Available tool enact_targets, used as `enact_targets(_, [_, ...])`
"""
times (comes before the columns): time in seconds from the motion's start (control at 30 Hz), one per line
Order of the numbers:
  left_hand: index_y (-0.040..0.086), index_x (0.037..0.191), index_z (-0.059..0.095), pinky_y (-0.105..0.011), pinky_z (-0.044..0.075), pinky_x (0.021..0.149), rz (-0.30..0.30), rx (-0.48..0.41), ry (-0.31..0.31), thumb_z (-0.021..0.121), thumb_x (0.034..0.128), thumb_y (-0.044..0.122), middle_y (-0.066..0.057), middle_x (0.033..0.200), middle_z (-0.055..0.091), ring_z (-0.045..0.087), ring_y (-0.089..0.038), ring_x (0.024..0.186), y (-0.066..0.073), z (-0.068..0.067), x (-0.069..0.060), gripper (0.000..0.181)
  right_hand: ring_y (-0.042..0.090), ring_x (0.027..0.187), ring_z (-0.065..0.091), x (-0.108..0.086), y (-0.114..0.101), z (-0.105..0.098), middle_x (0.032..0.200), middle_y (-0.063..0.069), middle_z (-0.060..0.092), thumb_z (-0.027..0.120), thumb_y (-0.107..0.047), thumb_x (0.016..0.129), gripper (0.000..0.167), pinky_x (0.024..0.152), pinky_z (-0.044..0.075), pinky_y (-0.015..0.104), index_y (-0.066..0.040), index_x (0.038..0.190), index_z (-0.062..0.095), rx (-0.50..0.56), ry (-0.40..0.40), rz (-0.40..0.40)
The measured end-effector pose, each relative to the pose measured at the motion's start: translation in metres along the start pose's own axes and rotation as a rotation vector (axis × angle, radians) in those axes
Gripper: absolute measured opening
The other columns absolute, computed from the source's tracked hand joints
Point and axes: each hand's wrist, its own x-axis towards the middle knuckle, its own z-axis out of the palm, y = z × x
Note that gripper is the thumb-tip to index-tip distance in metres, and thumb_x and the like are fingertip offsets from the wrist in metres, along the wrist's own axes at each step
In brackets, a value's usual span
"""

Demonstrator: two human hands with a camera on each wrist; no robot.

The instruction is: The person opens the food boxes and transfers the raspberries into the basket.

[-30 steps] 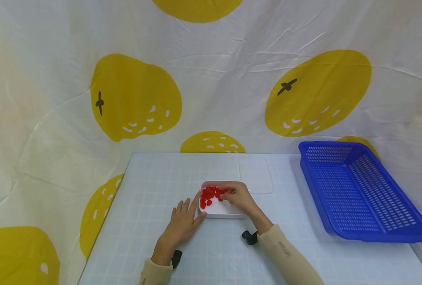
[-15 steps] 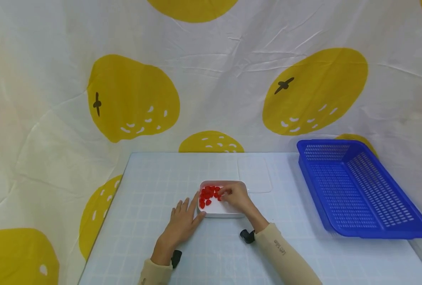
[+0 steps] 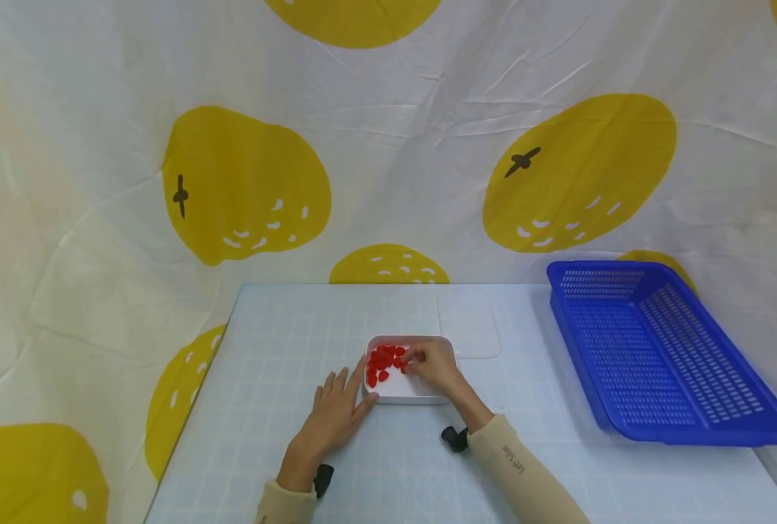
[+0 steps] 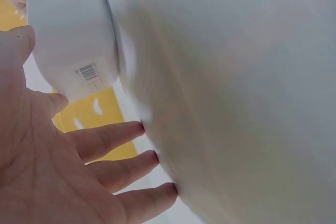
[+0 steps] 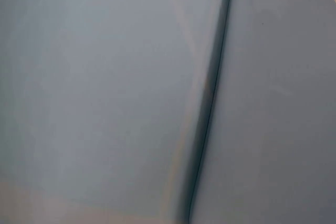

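Observation:
A shallow white box [image 3: 417, 398] stands near the middle of the table. Small red pieces [image 3: 381, 356], rounded and too small to identify, gather mostly at its left and far side. My left hand [image 3: 336, 411] rests beside it, thumb and index finger touching the left corner and other fingers spread on the table. In the left wrist view the same hand [image 4: 58, 171] is at the white box wall [image 4: 73, 30] with a barcode label. My right hand [image 3: 432, 366] reaches inside, thumb and finger pinching at a red piece [image 3: 404, 369], which they partly hide. The right wrist view shows no hand.
A clear flat lid [image 3: 469, 325] lies behind the box, to its right. At the right side of the table [image 3: 283, 320] stands a large blue perforated basket [image 3: 637, 364]. A white cloth with yellow fruit prints [image 3: 414, 160] hangs behind.
My right hand has shifted slightly left and nearer among the red pieces, its fingers drawn closer together. My left hand stays at the box corner. The head view has shifted slightly.

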Motion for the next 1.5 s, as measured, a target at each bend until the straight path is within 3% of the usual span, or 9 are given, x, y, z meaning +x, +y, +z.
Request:
enact_targets(0.27, [0.029,0.162,0.016,-0.069,0.016,0.112,-0.015,0.007,-0.027,0.055,0.0972,0.055,-0.020,0.158,0.033,0.021,-0.048,0.145,-0.001,0.001,0.002,0.080,0.021,0.084,0.056,-0.001,-0.001,-0.002,0.098,0.004,0.069,0.074,0.000,0.088,0.012,0.067,0.054,0.028,-0.009,0.093,0.079,0.041,-0.004,-0.011])
enact_targets(0.47, [0.028,0.162,0.017,-0.069,0.017,0.112,-0.011,0.006,-0.028,0.055,0.0971,0.056,-0.021,0.156,0.034,0.022,-0.049,0.144,0.000,0.001,0.003,0.080,0.021,0.076,0.057,-0.002,0.000,-0.006,0.099,0.006,0.071,0.072,0.000,0.090,0.013,0.062,0.054,0.027,-0.006,0.100,0.078,0.117,-0.026,-0.057])
enact_targets(0.63, [0.029,0.162,0.016,-0.069,0.017,0.112,-0.010,0.009,-0.028,0.056,0.0971,0.055,-0.021,0.157,0.033,0.022,-0.049,0.145,0.000,0.001,0.003,0.080,0.022,0.075,0.059,-0.005,-0.002,-0.010,0.100,0.005,0.070,0.070,-0.004,0.093,0.016,0.065,0.056,0.029,-0.006,0.108,0.076,0.241,-0.055,-0.013])
enact_targets(0.83, [0.031,0.162,0.014,-0.068,0.016,0.112,-0.019,0.018,-0.020,0.054,0.0973,0.056,-0.019,0.158,0.032,0.021,-0.048,0.145,-0.002,0.003,0.002,0.080,0.026,0.092,0.061,-0.010,-0.006,-0.016,0.110,0.005,0.068,0.070,-0.011,0.095,0.021,0.078,0.058,0.037,-0.007,0.115,0.074,0.382,-0.098,0.058])
enact_targets(1.1, [0.032,0.162,0.014,-0.068,0.016,0.112,-0.022,0.025,-0.020,0.054,0.0965,0.058,-0.018,0.159,0.032,0.020,-0.048,0.145,-0.001,0.004,0.002,0.081,0.047,0.106,0.060,-0.017,-0.015,-0.028,0.115,0.016,0.064,0.066,-0.011,0.097,0.027,0.085,0.057,0.045,0.002,0.121,0.069,0.543,-0.107,0.113])
enact_targets(1.37, [0.032,0.162,0.014,-0.068,0.016,0.112,-0.018,0.023,-0.004,0.054,0.0964,0.058,-0.018,0.159,0.032,0.020,-0.047,0.146,-0.003,0.005,0.003,0.081,0.049,0.105,0.056,-0.020,-0.016,-0.047,0.100,0.016,0.059,0.069,-0.016,0.096,0.029,0.086,0.057,0.044,0.002,0.119,0.070,0.557,-0.067,0.084])
enact_targets(1.5, [0.032,0.162,0.014,-0.068,0.017,0.112,-0.013,0.025,0.001,0.054,0.0964,0.058,-0.018,0.158,0.033,0.021,-0.047,0.146,-0.003,0.006,0.003,0.081,0.045,0.104,0.057,-0.022,-0.018,-0.060,0.102,0.015,0.060,0.069,-0.016,0.096,0.027,0.087,0.056,0.044,0.001,0.118,0.070,0.544,-0.046,0.063])
